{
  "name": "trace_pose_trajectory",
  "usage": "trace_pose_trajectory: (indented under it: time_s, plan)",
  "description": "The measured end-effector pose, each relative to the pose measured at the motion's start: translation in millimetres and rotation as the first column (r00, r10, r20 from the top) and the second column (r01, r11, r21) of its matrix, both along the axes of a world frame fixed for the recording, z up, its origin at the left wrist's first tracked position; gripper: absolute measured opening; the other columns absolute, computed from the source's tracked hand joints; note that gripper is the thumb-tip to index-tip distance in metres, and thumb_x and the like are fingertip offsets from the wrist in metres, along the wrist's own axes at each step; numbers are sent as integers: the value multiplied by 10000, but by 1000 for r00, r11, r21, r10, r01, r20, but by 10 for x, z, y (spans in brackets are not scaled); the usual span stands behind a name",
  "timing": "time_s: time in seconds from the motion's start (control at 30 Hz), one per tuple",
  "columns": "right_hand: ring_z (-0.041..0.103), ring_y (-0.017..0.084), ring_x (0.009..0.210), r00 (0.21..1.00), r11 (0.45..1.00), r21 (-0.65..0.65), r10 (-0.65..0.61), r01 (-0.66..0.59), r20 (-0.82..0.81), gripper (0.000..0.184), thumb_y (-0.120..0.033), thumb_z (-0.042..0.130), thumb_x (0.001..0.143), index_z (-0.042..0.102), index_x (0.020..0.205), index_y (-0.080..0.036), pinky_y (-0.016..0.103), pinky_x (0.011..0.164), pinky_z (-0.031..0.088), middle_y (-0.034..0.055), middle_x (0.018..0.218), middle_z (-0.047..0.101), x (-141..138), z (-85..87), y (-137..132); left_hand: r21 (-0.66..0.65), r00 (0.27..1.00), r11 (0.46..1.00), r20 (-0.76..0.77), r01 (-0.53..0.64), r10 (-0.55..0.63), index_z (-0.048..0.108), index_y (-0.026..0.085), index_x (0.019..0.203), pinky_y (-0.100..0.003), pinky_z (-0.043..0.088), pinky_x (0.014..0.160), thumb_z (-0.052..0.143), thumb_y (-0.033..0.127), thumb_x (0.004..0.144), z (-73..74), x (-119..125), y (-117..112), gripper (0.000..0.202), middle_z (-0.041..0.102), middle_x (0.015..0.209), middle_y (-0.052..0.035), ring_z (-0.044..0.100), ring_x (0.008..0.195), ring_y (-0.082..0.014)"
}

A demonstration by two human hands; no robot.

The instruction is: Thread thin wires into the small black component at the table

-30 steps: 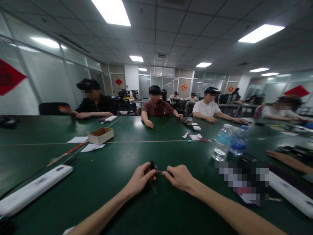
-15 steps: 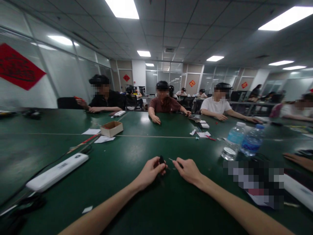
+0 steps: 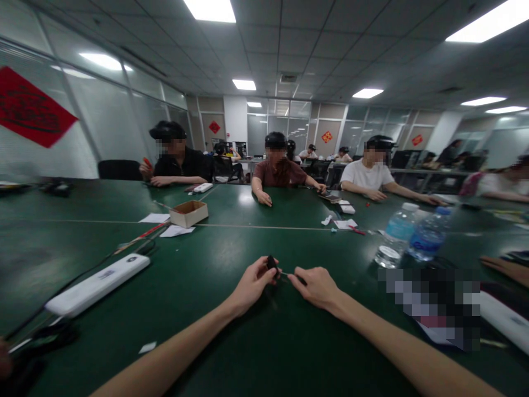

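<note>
My left hand [image 3: 251, 286] is closed around a small black object [image 3: 271, 263], held upright just above the green table [image 3: 231, 336]. Its exact kind is too small to tell. In the pinched fingers of my right hand [image 3: 317, 285] is a thin metal rod [image 3: 284, 274], pointing left. The rod's tip reaches the black object's side; whether it enters it I cannot tell. The rod's other end is hidden in my right hand.
White power strips [image 3: 99, 284] lie to the left, with cables beside them. An open cardboard box [image 3: 188, 215] stands farther back. Two water bottles [image 3: 397, 234] are at right. A scrap of paper [image 3: 147, 348] lies near my left forearm. People sit across the table.
My right hand's rod has come up to the black object, closing the gap between them. The black object sits slightly farther left. Part of another hand now shows at the left edge.
</note>
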State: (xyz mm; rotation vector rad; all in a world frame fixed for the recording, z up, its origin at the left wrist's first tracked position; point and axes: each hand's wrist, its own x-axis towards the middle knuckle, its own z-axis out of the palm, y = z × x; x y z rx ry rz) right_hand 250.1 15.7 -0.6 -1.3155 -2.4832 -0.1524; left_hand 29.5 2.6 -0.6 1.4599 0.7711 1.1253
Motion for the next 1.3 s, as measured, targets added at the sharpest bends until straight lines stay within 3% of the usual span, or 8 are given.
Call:
trace_pose_trajectory:
  time_s: [0.37, 0.9, 1.3]
  plan:
    - [560, 133, 560, 1000, 1000, -10, 10, -10, -9, 449, -475, 276, 999, 590, 831, -201, 241, 559, 283, 12, 656, 615, -15, 17, -7, 10, 999, 999, -2, -44, 44, 537, 153, 1144, -332, 499, 847, 559, 399, 880, 4, 6, 1, 362, 610, 1099, -111, 574, 1042, -233]
    - [584, 150, 589, 998, 1000, 0, 10, -10, 67, 450, -498, 301, 990, 609, 847, -202, 248, 572, 303, 28, 678, 640, -16, 19, -32, 188, 988, 981, -132, -52, 78, 606, 158, 1043, -330, 433, 915, 532, 313, 883, 52, -20, -15, 234, 638, 1007, -76, 581, 970, -214]
    - [552, 134, 558, 999, 999, -10, 31, -31, -7, 470, -511, 274, 992, 583, 821, -201, 245, 543, 277, 10, 656, 610, 11, -6, -32, 87, 997, 996, -66, -22, 27, 575, 152, 1080, -346, 469, 869, 514, 326, 897, 13, -26, 4, 259, 635, 1057, -102, 594, 974, -232]
